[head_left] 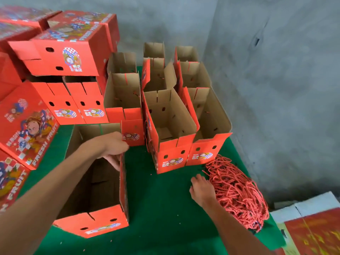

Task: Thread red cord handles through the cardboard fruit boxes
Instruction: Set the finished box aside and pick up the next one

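Looks like a small packing workshop or storeroom – bare grey concrete walls (266, 61), a work table with a green felt cover (161, 199), and printed red "FRESH FRUIT" cartons (60, 52) stacked up on the left. Rows of open boxes (171, 115) and a heap of red cords (237, 194) – piecework assembly.

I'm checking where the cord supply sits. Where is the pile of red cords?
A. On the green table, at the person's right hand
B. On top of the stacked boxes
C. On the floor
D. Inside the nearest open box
A: the pile of red cords lies on the green table, with the right hand at its edge.
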`<state>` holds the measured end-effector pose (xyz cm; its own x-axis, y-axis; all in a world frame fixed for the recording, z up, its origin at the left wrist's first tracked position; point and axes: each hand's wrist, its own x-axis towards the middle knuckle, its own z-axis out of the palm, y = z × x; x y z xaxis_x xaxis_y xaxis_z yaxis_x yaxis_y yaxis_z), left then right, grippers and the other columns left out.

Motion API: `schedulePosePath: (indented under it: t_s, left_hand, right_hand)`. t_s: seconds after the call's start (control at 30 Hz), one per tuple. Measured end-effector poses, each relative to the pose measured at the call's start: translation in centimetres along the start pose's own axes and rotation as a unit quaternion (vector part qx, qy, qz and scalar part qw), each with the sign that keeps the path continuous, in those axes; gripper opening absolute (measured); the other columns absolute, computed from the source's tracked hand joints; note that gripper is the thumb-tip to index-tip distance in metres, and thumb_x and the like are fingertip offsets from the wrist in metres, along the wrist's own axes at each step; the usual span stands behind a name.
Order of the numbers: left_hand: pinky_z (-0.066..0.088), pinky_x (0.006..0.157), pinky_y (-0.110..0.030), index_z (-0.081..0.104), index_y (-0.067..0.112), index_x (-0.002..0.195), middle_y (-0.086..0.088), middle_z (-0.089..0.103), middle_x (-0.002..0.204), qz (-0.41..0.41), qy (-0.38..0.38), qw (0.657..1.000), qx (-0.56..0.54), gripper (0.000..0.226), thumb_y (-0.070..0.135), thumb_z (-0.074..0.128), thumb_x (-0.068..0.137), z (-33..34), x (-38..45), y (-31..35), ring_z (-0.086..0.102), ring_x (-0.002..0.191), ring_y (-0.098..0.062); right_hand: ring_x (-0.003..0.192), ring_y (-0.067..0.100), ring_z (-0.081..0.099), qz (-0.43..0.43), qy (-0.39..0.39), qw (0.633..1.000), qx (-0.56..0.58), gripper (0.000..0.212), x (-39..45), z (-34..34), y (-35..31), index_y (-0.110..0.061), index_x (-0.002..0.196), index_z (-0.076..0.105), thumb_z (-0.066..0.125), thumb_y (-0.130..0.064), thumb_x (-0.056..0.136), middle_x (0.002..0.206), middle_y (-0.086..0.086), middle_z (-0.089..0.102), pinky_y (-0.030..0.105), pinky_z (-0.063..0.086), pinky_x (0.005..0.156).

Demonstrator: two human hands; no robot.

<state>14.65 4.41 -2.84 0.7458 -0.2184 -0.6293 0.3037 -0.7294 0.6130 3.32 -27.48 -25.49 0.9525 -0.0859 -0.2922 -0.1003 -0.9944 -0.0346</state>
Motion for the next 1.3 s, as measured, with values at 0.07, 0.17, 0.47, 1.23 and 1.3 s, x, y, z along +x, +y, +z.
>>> schedulePosePath:
  t_s: [0.07,0.17,0.47,1.23,1.3]
  left_hand:
    - [0.063,0.062,-0.038,0.059,0.015,0.097,-0.012,0.071,0.097,0.006,-0.018,1.0,-0.016,0.025,-0.003,0.042,0.1,1.3,-0.4,0.8,0.077,0.07,-0.024]
    - [0.063,0.067,-0.039,0.058,0.002,0.12,-0.02,0.072,0.11,0.0,-0.069,0.998,-0.004,0.024,-0.001,0.045,0.099,3.1,-1.0,1.8,0.077,0.087,-0.033]
    - [0.063,0.077,-0.043,0.056,0.002,0.128,-0.016,0.076,0.11,-0.032,-0.174,0.984,0.017,0.035,0.005,0.051,0.094,5.0,-1.5,2.4,0.075,0.097,-0.035]
    - [0.061,0.084,-0.042,0.066,0.002,0.112,-0.019,0.077,0.094,-0.011,0.055,0.987,-0.15,0.04,0.03,0.062,0.084,8.4,-2.0,-1.1,0.075,0.088,-0.037]
    - [0.055,0.097,-0.049,0.068,0.002,0.11,-0.02,0.076,0.095,-0.014,0.07,0.985,-0.155,0.04,0.031,0.064,0.083,8.4,-2.3,-1.3,0.073,0.095,-0.041]
  right_hand:
    - [0.118,0.025,0.06,0.049,-0.01,0.998,-0.027,0.038,-0.4,-0.4,0.8,-0.011,0.133,0.052,0.046,-0.037,0.106,0.129,0.008,0.058,0.035,0.051,0.089]
    - [0.109,0.026,0.069,0.123,-0.056,0.991,0.002,0.035,-0.9,-0.7,0.8,-0.011,0.127,0.056,0.049,-0.037,0.105,0.12,0.006,0.067,0.034,0.052,0.078]
    - [0.11,0.026,0.071,0.116,-0.073,0.99,0.03,0.028,-0.9,-1.1,-2.3,-0.01,0.125,0.063,0.061,-0.003,0.097,0.124,0.007,0.069,0.035,0.059,0.082]
    - [0.078,0.005,0.067,-0.051,0.039,0.832,0.552,0.018,-4.7,-7.5,-10.7,-0.019,0.107,0.075,0.058,-0.026,0.106,0.094,-0.011,0.073,0.022,0.056,0.072]
    - [0.079,0.009,0.068,-0.062,0.032,0.845,0.53,0.019,-4.9,-7.4,-11.1,-0.018,0.109,0.073,0.056,-0.026,0.106,0.094,-0.011,0.072,0.017,0.056,0.068]
